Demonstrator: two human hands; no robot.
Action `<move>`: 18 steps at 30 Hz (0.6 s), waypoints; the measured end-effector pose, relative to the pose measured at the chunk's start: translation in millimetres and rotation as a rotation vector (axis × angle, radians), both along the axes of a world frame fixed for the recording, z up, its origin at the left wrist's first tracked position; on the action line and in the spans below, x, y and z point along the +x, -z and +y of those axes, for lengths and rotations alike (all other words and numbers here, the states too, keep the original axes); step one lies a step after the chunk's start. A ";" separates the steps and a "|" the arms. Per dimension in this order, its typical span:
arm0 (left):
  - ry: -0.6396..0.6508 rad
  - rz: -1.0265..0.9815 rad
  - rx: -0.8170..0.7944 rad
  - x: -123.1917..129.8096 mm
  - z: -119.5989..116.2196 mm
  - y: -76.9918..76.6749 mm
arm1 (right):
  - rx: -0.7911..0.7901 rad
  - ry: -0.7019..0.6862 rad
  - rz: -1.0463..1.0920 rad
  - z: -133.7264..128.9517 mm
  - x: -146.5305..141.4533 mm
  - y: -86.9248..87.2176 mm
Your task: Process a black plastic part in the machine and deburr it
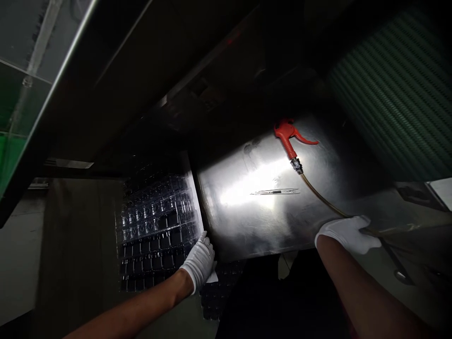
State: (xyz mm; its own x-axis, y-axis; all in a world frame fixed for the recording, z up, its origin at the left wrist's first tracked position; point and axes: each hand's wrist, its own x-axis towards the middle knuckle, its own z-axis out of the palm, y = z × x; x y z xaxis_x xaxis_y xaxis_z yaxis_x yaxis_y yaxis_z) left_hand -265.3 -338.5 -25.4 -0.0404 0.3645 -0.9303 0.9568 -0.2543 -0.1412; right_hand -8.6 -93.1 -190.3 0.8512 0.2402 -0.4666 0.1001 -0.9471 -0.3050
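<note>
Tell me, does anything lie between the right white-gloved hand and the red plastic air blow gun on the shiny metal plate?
Nothing visible blocks it. Between the right hand and the red air gun lies only its hose; thin tweezers lie left of it.

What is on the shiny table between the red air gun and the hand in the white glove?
A thin hose runs from the air gun to the right hand, in the head view.

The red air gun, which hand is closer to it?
Right. The right hand rests below the red air gun, on its hose. The left hand is farther away, at the clear tray.
</note>
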 end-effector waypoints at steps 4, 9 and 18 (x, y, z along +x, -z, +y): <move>0.000 0.003 0.020 1.4 -11.9 5.1 | -0.082 -0.020 0.008 -2.3 2.5 0.1; -0.039 -0.038 -0.011 15.5 -39.4 8.7 | -0.072 -0.018 -0.045 -6.2 2.7 4.4; -0.162 -0.053 -0.012 52.7 -86.3 10.5 | -0.087 0.005 -0.004 -9.8 0.8 -6.3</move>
State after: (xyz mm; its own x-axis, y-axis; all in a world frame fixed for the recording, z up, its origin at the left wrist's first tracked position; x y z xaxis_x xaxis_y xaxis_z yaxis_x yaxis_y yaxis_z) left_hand -212.7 -424.8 -35.9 -0.0480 0.3460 -0.9370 0.9914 -0.0977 -0.0869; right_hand -7.8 -102.9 -184.0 0.8541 0.1950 -0.4823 0.0965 -0.9704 -0.2214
